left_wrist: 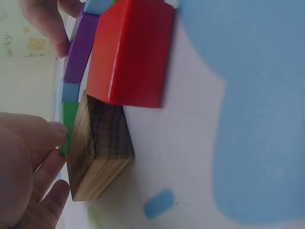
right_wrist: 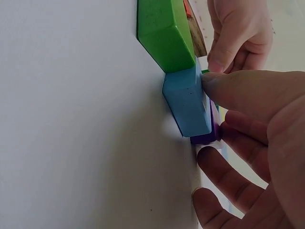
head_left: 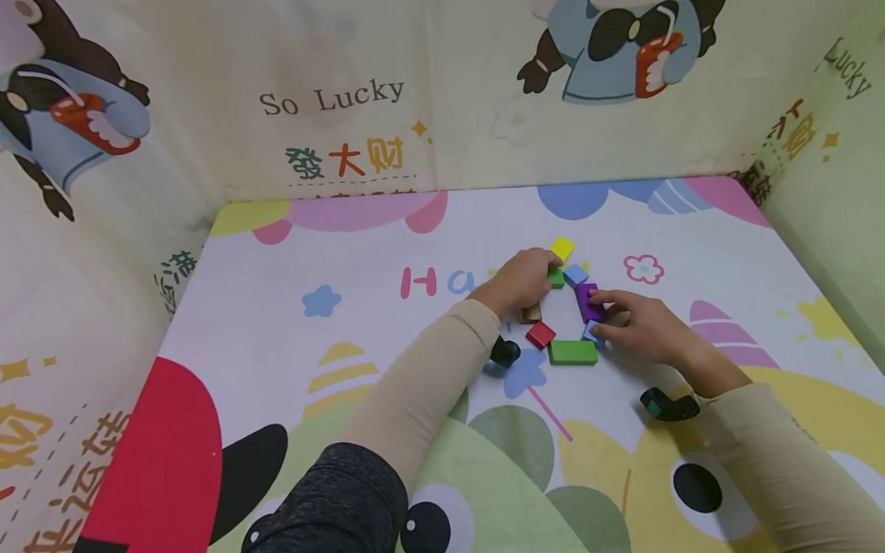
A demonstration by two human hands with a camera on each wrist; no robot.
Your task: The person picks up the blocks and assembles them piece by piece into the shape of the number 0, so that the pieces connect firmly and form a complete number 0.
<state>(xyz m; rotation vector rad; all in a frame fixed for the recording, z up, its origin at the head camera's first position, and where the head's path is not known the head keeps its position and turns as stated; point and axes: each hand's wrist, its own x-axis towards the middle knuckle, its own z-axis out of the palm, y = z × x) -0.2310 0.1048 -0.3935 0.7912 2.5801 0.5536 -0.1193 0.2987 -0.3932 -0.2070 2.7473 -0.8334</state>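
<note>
In the head view, several coloured blocks form a loose ring on the table. My left hand (head_left: 524, 279) pinches a small green block (left_wrist: 69, 120) at the ring's far left. A yellow block (head_left: 563, 248) lies just beyond the fingertips. The wooden block (left_wrist: 102, 148) and the red block (left_wrist: 128, 57) sit nearer the left wrist. My right hand (head_left: 648, 324) is at the ring's right side. Its thumb touches a light blue block (right_wrist: 188, 102), while other fingers reach the purple block (head_left: 588, 302). A long green block (head_left: 572, 352) forms the near side. Another light blue block (head_left: 575, 274) lies at the far side.
The blocks lie on a table (head_left: 382, 271) covered with a cartoon print. Printed cloth (head_left: 469, 75) hangs behind it and along both sides. Black wrist devices show by the left wrist and below the right wrist.
</note>
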